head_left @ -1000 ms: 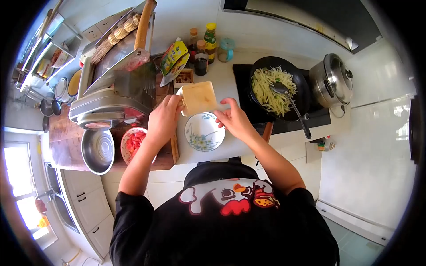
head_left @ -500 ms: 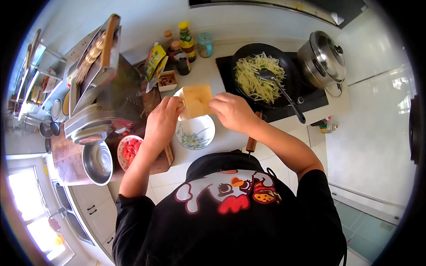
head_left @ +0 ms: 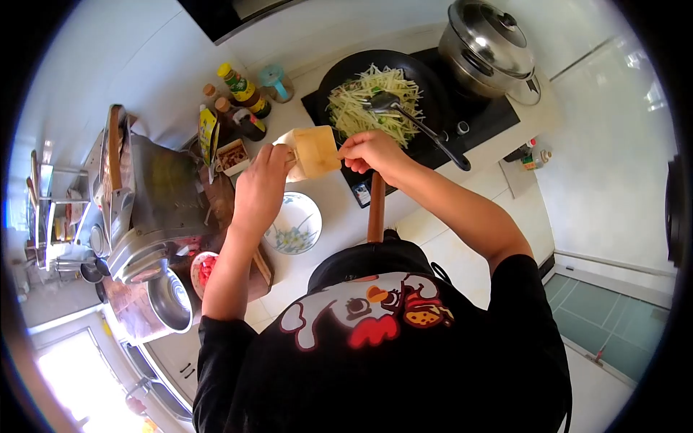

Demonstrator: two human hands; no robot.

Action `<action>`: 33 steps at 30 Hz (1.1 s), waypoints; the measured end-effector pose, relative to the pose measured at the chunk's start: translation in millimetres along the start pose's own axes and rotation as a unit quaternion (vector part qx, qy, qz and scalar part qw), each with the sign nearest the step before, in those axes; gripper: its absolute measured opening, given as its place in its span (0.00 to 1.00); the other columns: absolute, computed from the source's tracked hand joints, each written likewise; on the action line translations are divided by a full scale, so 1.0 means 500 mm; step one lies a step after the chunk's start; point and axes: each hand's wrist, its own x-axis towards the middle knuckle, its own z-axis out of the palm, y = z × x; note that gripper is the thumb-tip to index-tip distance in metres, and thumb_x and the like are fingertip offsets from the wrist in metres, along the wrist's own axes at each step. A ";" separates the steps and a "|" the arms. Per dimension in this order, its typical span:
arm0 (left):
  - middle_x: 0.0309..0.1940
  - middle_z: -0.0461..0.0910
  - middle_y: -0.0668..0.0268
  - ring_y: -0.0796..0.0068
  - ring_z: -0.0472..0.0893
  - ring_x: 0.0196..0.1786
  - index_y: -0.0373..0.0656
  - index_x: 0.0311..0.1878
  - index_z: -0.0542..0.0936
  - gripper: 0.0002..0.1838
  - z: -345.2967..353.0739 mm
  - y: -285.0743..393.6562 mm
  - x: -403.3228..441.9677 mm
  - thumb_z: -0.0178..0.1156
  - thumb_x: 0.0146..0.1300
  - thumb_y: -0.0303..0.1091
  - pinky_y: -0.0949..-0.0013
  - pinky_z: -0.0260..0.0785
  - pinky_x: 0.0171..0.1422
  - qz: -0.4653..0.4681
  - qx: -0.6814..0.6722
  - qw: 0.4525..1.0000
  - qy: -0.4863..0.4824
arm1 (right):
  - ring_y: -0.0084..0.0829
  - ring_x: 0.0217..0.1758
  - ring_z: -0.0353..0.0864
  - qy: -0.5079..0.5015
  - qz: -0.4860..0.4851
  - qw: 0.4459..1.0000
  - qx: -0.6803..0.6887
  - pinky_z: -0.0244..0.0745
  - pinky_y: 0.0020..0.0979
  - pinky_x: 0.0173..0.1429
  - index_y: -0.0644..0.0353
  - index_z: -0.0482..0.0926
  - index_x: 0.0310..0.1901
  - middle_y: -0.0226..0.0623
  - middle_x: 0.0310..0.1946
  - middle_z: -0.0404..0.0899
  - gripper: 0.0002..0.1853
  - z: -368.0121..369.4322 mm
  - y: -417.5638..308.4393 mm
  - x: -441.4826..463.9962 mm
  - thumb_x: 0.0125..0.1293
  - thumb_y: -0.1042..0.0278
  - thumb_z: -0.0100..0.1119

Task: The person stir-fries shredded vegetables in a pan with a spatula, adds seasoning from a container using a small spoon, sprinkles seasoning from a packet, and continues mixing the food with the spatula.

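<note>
A pale, square-sided container (head_left: pixel 316 151) is tilted above the counter, near the wok. My left hand (head_left: pixel 261 184) grips it by its left side, fingers closed. My right hand (head_left: pixel 372 154) is at its right edge with fingertips pinched together; what they hold, if anything, is too small to tell. Below the container a white bowl with a floral pattern (head_left: pixel 294 225) stands on the counter. The black wok (head_left: pixel 426 79) holds pale green shreds (head_left: pixel 390 86), and a black-handled ladle (head_left: pixel 426 128) rests in it.
A lidded steel pot (head_left: pixel 485 54) stands right of the wok, whose wooden handle (head_left: pixel 377 206) points toward my body. Bottles (head_left: pixel 244 90) and a small box of brown pieces (head_left: pixel 232 156) are behind my left hand. At left are a steel bowl (head_left: pixel 170 299) and a bowl of red pieces (head_left: pixel 206 268).
The view has turned toward the stove. The container, in my left hand, is closer to the wok. My right hand's fingers have closed into a pinch by its edge.
</note>
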 end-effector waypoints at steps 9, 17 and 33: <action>0.38 0.73 0.56 0.50 0.74 0.40 0.40 0.43 0.69 0.09 0.028 0.044 0.052 0.52 0.61 0.31 0.55 0.68 0.40 -0.016 -0.057 0.998 0.019 | 0.20 0.24 0.75 0.030 -0.002 0.994 0.106 0.70 0.20 0.30 0.64 0.79 0.29 0.32 0.23 0.78 0.06 -0.060 -0.001 0.009 0.54 0.70 0.58; 0.39 0.73 0.52 0.45 0.73 0.41 0.40 0.43 0.68 0.09 0.105 0.014 0.056 0.52 0.62 0.32 0.52 0.66 0.41 -0.083 -0.143 0.984 0.067 | 0.20 0.24 0.73 0.050 -0.030 0.981 0.188 0.69 0.21 0.30 0.65 0.79 0.29 0.32 0.24 0.77 0.06 -0.140 -0.042 0.006 0.56 0.71 0.57; 0.40 0.74 0.53 0.47 0.74 0.42 0.41 0.43 0.69 0.10 0.112 -0.005 0.019 0.53 0.61 0.32 0.55 0.67 0.41 -0.163 -0.117 0.977 0.069 | 0.24 0.22 0.78 0.200 -0.162 0.964 -0.065 0.74 0.24 0.28 0.68 0.79 0.32 0.37 0.23 0.80 0.07 -0.217 -0.036 0.129 0.59 0.73 0.56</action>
